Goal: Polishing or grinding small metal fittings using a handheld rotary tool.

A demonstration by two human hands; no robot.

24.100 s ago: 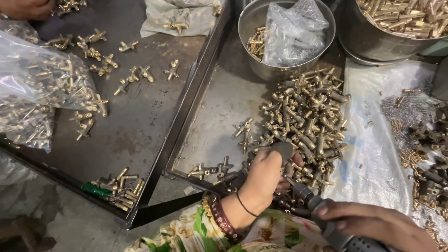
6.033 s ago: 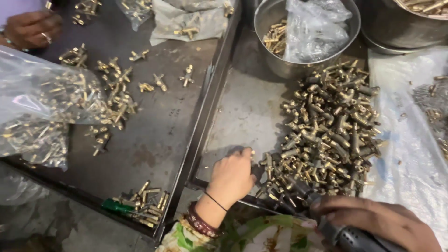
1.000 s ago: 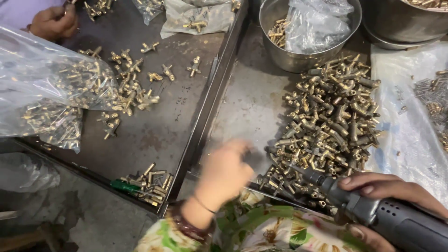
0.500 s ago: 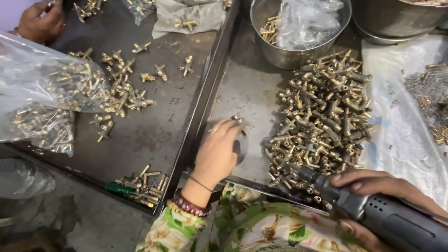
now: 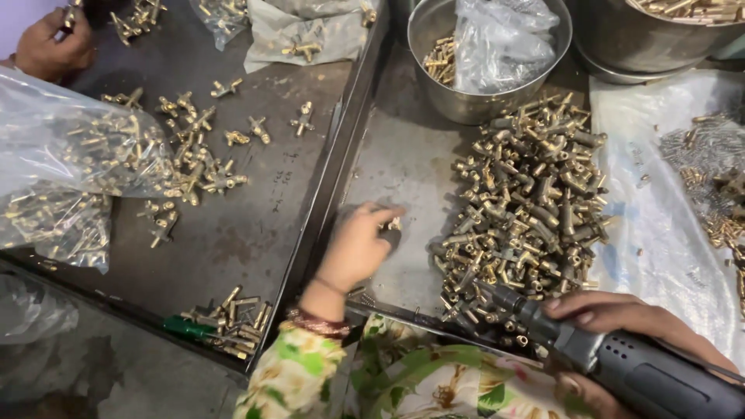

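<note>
My left hand rests on the metal tray, its fingers closed around a small brass fitting at the fingertips. Just to its right lies a big heap of brass fittings. My right hand grips a dark powered hand tool at the lower right. The tool's tip points at the near edge of the heap. A beaded bracelet and a floral sleeve cover my left wrist and forearm.
A steel bowl with a clear bag and some fittings stands behind the heap. A second tray on the left holds scattered fittings and a bag of fittings. Another person's hand is at the top left. White plastic sheet lies at the right.
My left hand has stayed left of the heap, its fingers drawing in around a small fitting. My right hand with the tool has shifted slightly toward the heap.
</note>
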